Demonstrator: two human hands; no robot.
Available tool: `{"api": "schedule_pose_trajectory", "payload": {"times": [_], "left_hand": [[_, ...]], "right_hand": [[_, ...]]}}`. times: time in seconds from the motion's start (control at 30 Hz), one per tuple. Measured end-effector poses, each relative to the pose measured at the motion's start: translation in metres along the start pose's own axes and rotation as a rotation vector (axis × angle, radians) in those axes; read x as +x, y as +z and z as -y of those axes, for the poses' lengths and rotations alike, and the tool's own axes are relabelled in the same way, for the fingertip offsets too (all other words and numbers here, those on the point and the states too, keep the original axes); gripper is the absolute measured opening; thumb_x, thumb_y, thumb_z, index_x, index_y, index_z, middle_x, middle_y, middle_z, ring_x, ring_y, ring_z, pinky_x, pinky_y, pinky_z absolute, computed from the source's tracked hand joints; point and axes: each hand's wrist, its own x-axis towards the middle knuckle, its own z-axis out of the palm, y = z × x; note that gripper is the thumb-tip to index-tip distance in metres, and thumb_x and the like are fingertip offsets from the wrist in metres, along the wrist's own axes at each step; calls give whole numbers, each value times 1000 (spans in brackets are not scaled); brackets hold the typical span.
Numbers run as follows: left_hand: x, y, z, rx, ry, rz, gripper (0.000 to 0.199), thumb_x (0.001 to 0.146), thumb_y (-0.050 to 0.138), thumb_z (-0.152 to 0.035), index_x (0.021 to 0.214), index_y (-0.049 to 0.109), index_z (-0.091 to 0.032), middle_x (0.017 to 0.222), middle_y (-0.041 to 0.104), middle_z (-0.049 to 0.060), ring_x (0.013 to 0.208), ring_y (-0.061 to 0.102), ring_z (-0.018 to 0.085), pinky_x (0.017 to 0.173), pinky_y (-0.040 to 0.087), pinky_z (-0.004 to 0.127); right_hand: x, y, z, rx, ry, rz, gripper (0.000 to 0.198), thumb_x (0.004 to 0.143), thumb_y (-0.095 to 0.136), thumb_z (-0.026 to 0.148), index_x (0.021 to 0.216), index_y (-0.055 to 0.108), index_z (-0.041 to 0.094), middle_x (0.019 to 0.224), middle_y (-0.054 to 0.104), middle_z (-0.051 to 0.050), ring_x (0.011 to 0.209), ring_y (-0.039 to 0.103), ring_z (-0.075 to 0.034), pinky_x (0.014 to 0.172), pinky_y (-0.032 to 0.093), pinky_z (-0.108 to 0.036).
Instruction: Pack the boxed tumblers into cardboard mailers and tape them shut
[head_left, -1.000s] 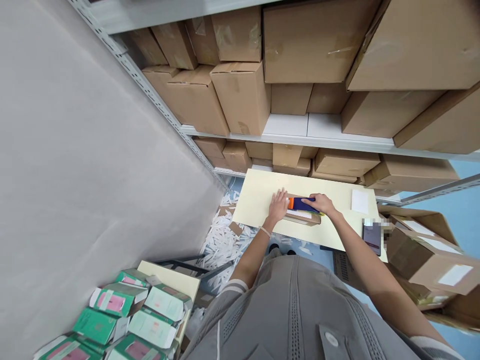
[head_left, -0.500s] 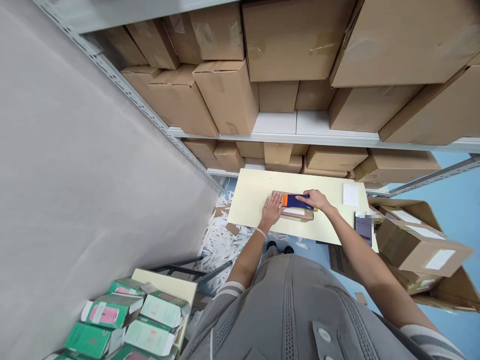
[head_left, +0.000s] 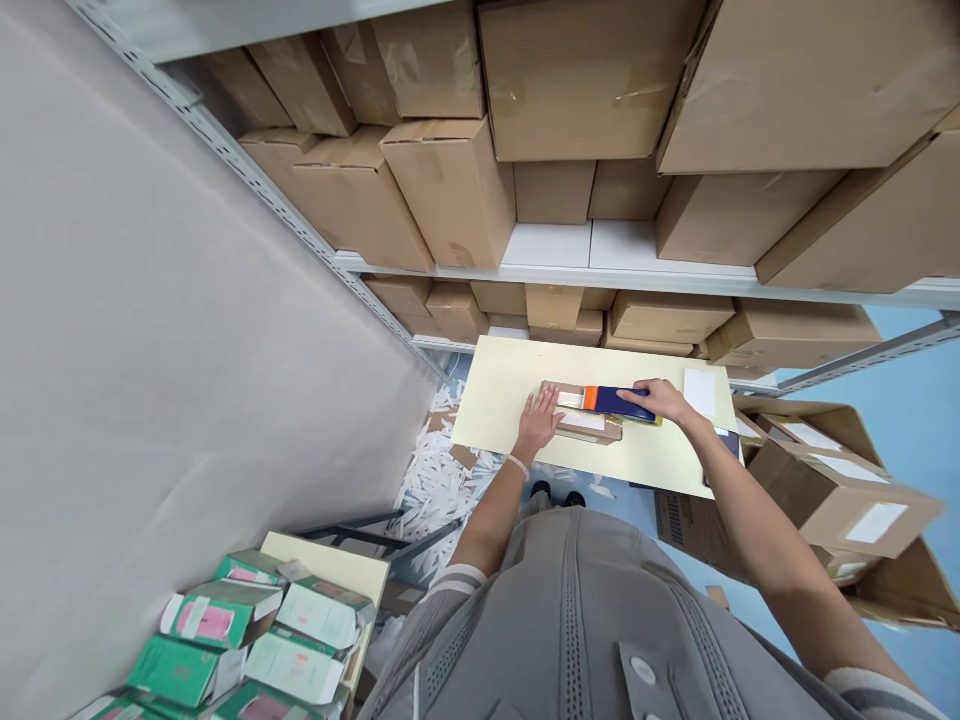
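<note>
A small brown cardboard box with a white label lies on the cream tabletop. My left hand rests on the left end of the box, palm down with its fingers stretched out. My right hand is closed around a dark blue and orange tape dispenser, above the box's right end. A pale, shiny strip of tape runs along the box from near my left fingertips to the orange end of the dispenser.
White paper lies at the tabletop's right, near a phone-like device partly behind my forearm. Brown cartons fill the shelf ahead. An open carton holds boxes at right. Green boxes stand lower left; paper strips litter the floor.
My right hand has moved to the right with the tape dispenser, and a longer strip of tape now shows behind it. My left hand stays on the box's left end.
</note>
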Motion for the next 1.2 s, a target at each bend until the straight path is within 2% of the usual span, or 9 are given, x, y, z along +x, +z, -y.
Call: {"api": "schedule_pose_trajectory", "payload": {"times": [0.2,0.4,0.53,0.7,0.83,0.97,1.07,1.2], "left_hand": [[1,3,1,21,-7,0,60,101,28,-38,159,21,-23,165,25,3,154,16,18,127,7,43],[1,3,1,44,-18,-3,59,102,27,-37,159,21,-23,165,24,2,154,16,17,127,6,42],[0,2,-1,54,-23,-1,59,101,29,-35,159,21,-24,164,25,3,154,17,18,127,9,43],[1,2,-2,68,-21,-8,59,101,28,-36,159,23,-22,164,25,3,154,16,18,127,8,43],[1,4,-2,69,-22,-8,60,101,27,-37,159,23,-20,164,25,4,154,15,18,127,6,43],[1,2,-3,67,-28,-2,60,101,29,-37,159,22,-22,164,25,4,154,15,18,127,7,42],[1,1,-4,76,-28,5,60,101,29,-38,159,22,-22,164,25,3,154,15,18,127,7,42],[2,1,-5,129,-22,8,62,102,27,-41,159,22,-17,164,23,6,155,13,19,128,5,42]], "right_hand": [[-11,-7,-24,52,-40,9,68,78,38,86,58,54,23,59,59,-1,63,55,-18,62,41,-28],[-35,-42,-69,29,17,0,73,73,38,92,59,58,24,59,61,-2,62,56,-20,64,42,-30],[-48,-57,-91,10,37,40,74,69,37,95,57,53,23,57,58,-2,59,53,-18,61,40,-30],[-44,-45,-97,-30,8,16,71,74,37,91,57,52,24,57,56,-2,60,53,-19,62,39,-30],[-39,-29,-99,-74,40,3,65,77,40,86,56,51,25,59,58,-2,64,56,-21,63,39,-31],[-36,-20,-99,-114,78,-7,58,78,47,80,60,56,25,65,64,-4,71,60,-24,63,39,-31],[-33,-15,-95,-174,95,-4,54,80,47,76,63,59,25,70,67,-5,77,63,-26,63,39,-31],[-32,-8,-81,-276,127,-3,52,85,44,71,74,64,25,79,71,-9,86,65,-29,67,40,-32]]}}
